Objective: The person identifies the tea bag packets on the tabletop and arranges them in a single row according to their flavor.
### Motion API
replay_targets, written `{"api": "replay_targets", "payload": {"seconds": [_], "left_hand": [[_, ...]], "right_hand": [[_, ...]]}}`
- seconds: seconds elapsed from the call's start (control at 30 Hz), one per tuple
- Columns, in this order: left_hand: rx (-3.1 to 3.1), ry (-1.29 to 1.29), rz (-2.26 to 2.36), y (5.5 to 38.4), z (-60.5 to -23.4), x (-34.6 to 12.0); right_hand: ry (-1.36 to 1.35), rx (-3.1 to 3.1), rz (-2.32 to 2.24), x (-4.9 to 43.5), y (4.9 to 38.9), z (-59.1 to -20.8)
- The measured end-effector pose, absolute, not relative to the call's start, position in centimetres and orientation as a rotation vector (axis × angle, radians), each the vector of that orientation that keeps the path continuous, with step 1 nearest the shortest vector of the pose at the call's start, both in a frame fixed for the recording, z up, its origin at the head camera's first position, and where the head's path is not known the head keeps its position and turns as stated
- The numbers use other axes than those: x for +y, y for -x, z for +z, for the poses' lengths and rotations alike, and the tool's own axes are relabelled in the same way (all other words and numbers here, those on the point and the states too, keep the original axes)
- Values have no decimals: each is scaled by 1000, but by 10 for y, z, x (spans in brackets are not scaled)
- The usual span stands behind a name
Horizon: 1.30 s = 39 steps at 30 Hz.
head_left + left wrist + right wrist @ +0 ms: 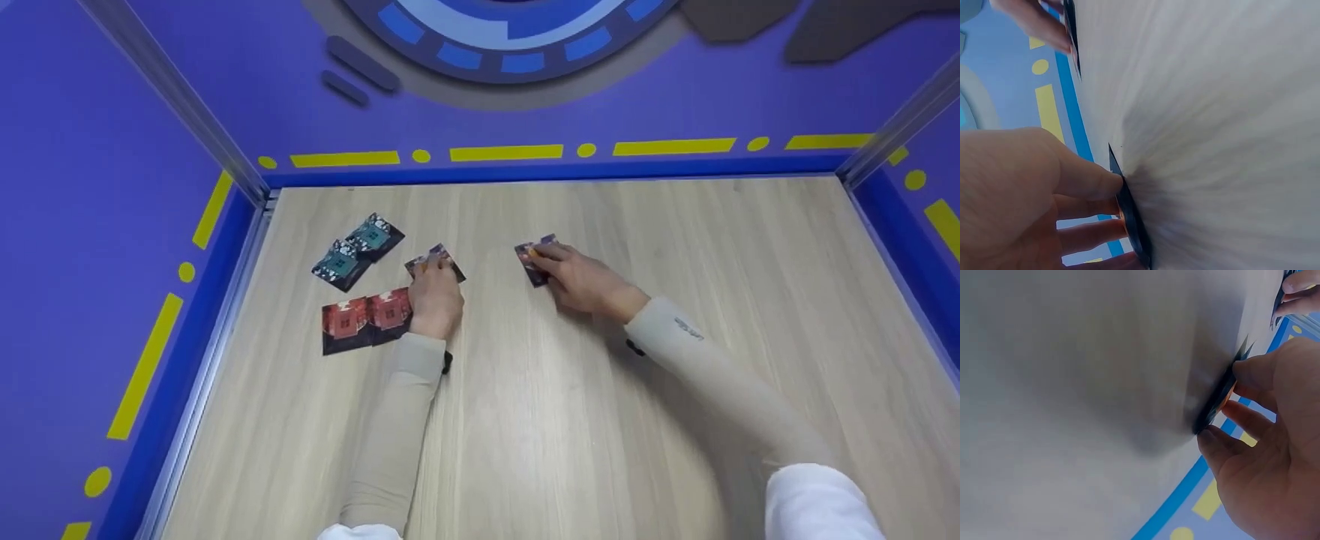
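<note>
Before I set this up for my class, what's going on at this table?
Someone is working with both hands at a wooden table. The left hand pinches a purplish card, and the right hand grips at least one similar card farther right. Two red cards lie close together beside the left hand, and two teal cards lie close together farther back, to the left.

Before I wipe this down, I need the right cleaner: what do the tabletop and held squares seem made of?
Tabletop: probably wood or wood-look laminate, satin; pale streaked grain, soft sheen. Held squares: perhaps plastic film or coated card; thin, sharp-cornered, printed faces; gloss unclear.
</note>
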<state>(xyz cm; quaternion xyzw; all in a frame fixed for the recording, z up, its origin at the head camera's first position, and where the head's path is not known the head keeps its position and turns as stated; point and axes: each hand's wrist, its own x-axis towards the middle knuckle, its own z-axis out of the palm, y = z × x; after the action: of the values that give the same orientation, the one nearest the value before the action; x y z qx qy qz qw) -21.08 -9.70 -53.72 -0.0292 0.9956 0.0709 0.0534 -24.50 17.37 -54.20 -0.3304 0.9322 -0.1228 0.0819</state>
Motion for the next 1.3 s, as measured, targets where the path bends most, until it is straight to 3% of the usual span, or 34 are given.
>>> {"api": "replay_targets", "payload": {"seconds": [0.47, 1.3], "left_hand": [[3057, 54, 299, 211, -537, -99], [3053, 109, 303, 210, -537, -99]], "right_hand": [[1005, 2840, -406, 243, 218, -543], [645, 2910, -634, 348, 165, -543]]}}
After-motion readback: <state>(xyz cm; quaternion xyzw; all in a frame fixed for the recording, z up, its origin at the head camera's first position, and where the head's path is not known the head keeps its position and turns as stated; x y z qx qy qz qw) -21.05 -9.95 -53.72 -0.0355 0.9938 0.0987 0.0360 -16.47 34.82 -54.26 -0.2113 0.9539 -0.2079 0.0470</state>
